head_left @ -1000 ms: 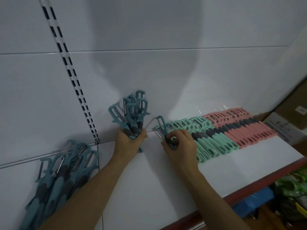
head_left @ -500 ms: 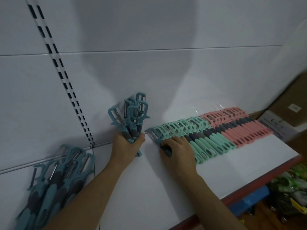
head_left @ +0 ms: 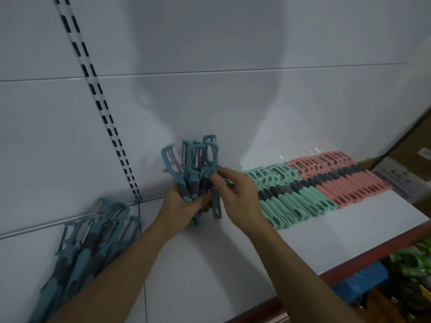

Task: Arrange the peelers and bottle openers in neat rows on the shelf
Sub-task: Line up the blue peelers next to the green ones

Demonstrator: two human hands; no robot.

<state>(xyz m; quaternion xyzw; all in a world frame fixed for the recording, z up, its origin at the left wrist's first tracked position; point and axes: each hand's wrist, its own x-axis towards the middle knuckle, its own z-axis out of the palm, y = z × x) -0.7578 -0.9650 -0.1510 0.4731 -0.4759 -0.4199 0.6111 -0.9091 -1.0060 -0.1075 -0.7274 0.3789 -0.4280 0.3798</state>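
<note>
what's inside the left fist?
A bunch of teal peelers, heads up, gripped by the left hand. Its fingers cover the handle middles, so the count is unclear. The right hand pinches one.

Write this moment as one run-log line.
left hand: grips peeler bunch | right hand: pinches single peeler | mint row, pink row: laid on shelf

Teal peelers (head_left: 193, 169), gripped in the left hand (head_left: 180, 206) and pinched by the right hand (head_left: 235, 194): matt plastic frames, darker grey grip bands, thin bright metal blades. Mint row (head_left: 291, 194) just right of the right hand: same matt plastic, grey bands. Pink row (head_left: 349, 183) beyond: likewise. Shelf (head_left: 326, 229) under the hands: smooth white, slight sheen. Back panel (head_left: 256, 101): smooth, glossy. Box (head_left: 415, 145) far right: matt cardboard.
</note>
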